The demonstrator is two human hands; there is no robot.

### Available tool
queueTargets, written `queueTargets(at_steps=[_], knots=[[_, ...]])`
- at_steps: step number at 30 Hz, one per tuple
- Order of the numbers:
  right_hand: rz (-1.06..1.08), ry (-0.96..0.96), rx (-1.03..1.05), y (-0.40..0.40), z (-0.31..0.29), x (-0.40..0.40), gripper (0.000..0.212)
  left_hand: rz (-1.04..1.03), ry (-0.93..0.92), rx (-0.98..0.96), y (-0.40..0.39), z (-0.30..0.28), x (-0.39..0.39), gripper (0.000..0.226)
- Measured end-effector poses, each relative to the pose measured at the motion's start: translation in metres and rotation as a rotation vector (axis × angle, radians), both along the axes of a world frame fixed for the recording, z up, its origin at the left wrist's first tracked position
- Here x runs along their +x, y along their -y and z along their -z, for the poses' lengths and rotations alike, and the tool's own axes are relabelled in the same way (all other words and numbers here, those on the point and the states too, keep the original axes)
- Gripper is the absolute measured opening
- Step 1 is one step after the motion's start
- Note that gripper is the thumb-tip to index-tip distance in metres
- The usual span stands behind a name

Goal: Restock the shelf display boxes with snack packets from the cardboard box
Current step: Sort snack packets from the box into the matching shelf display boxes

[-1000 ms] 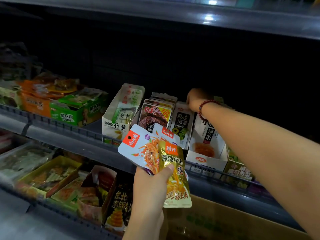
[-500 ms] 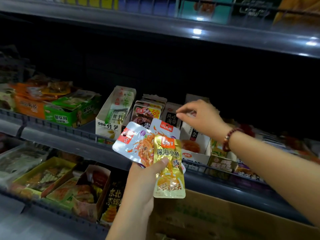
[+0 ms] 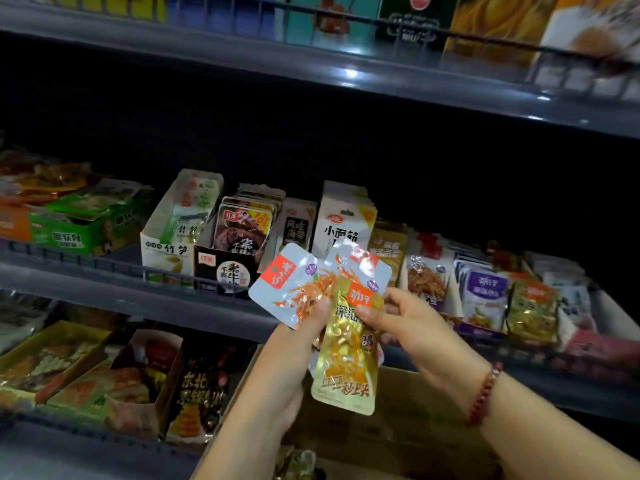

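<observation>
We hold a small fan of snack packets in front of the middle shelf [image 3: 104,282]. Our left hand [image 3: 294,344] grips the pale blue packets [image 3: 284,282] with its thumb on top. Our right hand [image 3: 405,320] pinches the gold fish packet [image 3: 346,372] near its top. The cardboard box [image 3: 398,431] sits low, just under our hands. The white display box [image 3: 343,223] stands on the shelf behind the packets.
</observation>
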State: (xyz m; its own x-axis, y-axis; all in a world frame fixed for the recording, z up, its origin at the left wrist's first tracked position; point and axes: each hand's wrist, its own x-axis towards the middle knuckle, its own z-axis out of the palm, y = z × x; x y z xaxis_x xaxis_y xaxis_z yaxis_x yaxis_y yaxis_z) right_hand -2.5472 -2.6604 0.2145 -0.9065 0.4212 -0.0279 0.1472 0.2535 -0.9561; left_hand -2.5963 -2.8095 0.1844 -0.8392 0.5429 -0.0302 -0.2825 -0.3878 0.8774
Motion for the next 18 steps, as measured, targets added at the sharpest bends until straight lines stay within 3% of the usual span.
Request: queueTargets(at_steps=[4, 8, 18], knots=[[0.037, -0.016, -0.062, -0.011, 0.003, 0.020, 0.023, 0.013, -0.049, -0.070, -0.006, -0.003, 0.006, 0.034], [0.031, -0.048, -0.037, -0.019, 0.002, 0.035, 0.024, 0.015, -0.123, -0.193, -0.007, 0.002, 0.009, 0.022], [-0.028, 0.015, 0.031, -0.046, -0.002, 0.062, 0.030, 0.269, -0.215, -0.350, 0.003, 0.002, 0.004, 0.029]])
